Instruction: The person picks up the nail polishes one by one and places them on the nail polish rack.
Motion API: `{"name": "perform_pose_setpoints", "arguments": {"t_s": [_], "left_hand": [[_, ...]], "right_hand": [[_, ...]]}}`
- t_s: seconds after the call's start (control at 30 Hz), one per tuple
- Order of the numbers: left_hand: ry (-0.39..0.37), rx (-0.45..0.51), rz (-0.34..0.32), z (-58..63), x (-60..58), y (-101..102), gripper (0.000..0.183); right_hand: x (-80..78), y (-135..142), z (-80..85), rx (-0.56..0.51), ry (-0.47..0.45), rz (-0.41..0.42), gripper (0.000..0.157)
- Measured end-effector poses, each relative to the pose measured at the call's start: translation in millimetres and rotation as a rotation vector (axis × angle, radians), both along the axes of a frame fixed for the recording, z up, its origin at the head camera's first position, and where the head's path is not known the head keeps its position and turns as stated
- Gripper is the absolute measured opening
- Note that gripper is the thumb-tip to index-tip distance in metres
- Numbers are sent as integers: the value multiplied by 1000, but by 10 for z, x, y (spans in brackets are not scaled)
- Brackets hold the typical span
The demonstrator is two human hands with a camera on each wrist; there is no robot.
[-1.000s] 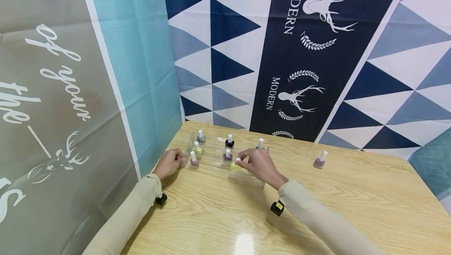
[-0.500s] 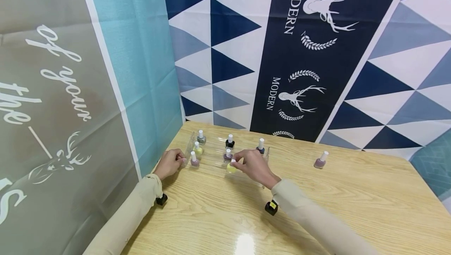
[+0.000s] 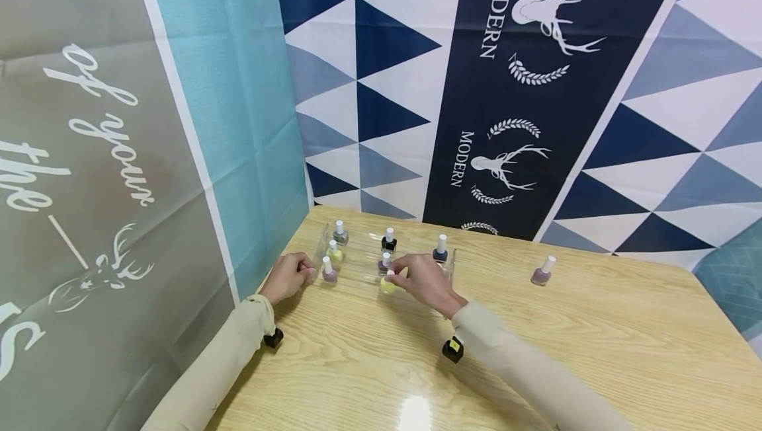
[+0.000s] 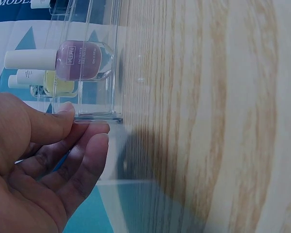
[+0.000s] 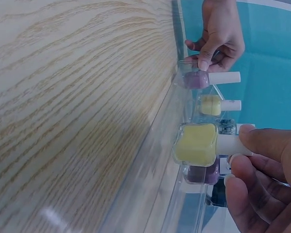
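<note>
My right hand pinches the white cap of a yellow nail polish bottle between thumb and fingers. The bottle overlaps the front step of a clear tiered display stand in the right wrist view. At the stand's left end, my left hand grips the end wall with thumb and fingertips. Close to that hand, a mauve nail polish bottle stands on the front tier, with a second yellow bottle and a grey one behind it. A dark purple bottle shows partly hidden behind the held one.
A black bottle and a dark blue bottle stand on the stand's back tier. One mauve bottle stands alone on the wooden table to the right. Patterned curtains hang behind the table and along its left side.
My right hand has moved left along the stand's front with the yellow nail polish bottle, uncovering the dark blue bottle. The left hand has stayed at the stand's end.
</note>
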State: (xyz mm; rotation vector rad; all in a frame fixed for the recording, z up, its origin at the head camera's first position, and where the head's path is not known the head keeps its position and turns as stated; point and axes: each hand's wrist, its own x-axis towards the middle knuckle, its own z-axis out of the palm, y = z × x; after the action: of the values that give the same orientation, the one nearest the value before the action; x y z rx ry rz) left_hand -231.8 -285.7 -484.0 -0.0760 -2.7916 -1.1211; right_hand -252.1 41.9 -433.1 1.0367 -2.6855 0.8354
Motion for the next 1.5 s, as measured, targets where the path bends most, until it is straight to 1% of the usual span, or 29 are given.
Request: {"name": "perform_pose_setpoints", "arguments": {"t_s": [0.13,0.37,0.6,0.7,1.13,1.5], "left_hand": [[7,0,-2,-5,-1,3,10],[7,4,-3,-1,2,8,8],[7,8,-3,-11,4,-2,9],[0,10,-1,-10,6,3,8],[3,10,-1,-20,-8,-1,9],[11,-4,1,-26,-4,-15,8]], "right_hand": [[-16,-15,-29,18,1,-8,8],[-37,-38,-82,12,3,-17,9],[-50,-107,-116,4,41,1,6],[-36,-132,-111,2,42,-5,7],[-35,-175,-144,18,1,-10,6],[-46,-204,-158,11,9,-35,9]]}}
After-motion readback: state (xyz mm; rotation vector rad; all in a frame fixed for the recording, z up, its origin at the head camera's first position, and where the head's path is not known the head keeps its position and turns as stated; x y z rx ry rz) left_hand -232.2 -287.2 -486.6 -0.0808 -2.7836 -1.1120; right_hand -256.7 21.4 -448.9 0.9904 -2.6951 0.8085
